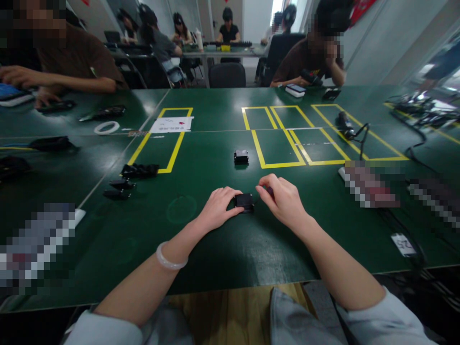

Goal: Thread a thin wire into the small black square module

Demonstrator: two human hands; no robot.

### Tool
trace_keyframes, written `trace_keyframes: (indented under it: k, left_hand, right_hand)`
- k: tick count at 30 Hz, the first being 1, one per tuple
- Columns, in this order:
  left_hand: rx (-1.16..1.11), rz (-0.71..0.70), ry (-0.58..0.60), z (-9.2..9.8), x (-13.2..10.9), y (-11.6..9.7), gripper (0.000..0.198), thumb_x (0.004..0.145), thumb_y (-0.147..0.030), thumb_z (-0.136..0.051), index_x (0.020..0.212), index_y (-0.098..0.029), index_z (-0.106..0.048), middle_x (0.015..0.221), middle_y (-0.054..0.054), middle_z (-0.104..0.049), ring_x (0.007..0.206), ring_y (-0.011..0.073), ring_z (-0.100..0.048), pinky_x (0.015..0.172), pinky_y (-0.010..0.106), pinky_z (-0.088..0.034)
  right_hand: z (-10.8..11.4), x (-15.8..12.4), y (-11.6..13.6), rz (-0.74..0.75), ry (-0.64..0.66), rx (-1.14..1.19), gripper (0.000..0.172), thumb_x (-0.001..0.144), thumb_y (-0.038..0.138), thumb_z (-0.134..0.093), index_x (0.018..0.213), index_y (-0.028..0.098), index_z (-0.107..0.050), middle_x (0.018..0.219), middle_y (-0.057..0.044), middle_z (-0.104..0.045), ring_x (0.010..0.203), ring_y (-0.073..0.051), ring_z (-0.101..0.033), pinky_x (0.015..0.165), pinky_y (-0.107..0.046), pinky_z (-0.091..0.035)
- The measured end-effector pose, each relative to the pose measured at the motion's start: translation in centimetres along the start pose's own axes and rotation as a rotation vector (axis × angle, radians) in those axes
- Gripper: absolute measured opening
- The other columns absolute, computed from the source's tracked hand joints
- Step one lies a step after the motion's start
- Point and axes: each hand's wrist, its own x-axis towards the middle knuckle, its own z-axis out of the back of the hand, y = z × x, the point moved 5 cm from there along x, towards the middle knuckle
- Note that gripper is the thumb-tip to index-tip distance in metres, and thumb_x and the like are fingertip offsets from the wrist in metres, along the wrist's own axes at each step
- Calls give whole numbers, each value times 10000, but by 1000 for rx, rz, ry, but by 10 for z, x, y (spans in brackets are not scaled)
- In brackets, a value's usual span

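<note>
My left hand (220, 207) grips a small black box-shaped part (245, 202) from its left side, fingers along the far edge and thumb along the near edge. The part rests on the green table (223, 258). Just to its right, apart from it, my right hand (282, 196) is closed in a pinch. A bit of something dark shows among its fingers, too small and hidden to name. Beyond my hands a second black box-shaped part (241, 156) stands by itself on the table.
Yellow tape rectangles (283, 165) mark the table. Several black pieces (139, 170) lie at left, near a white paper sheet (171, 124) and a white ring (107, 128). A dark cabled device (345, 125) and cables (427, 112) lie at right. Other people sit across the table.
</note>
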Motion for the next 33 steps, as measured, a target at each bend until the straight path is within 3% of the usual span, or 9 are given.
trace_keyframes:
  k: [18,26,33]
  left_hand:
    - [5,-2,4,0,0,1,354,891,-444,-585,1166,-221,-570,1139,64,-616,1094,253,-548,976,412,-387]
    - [13,0,0,0,0,-1,374,886,-459,-587,1171,-216,-560,1146,64,-616,1098,253,-554,978,414,-389]
    - [5,-4,2,0,0,0,360,893,-460,-572,1165,-225,-571,1147,64,-613,1102,255,-548,984,416,-385]
  right_hand:
    - [0,0,0,-2,29,26,117,916,226,-412,923,192,-523,702,-8,-599,620,-144,-547,639,-264,-384]
    - [-1,0,-1,10,15,20,218,968,361,-412,873,206,-533,720,-11,-623,617,-138,-535,644,-266,-380]
    - [-1,-2,-2,18,-36,-20,154,960,293,-427,914,198,-539,695,-3,-604,593,-131,-518,631,-263,-376]
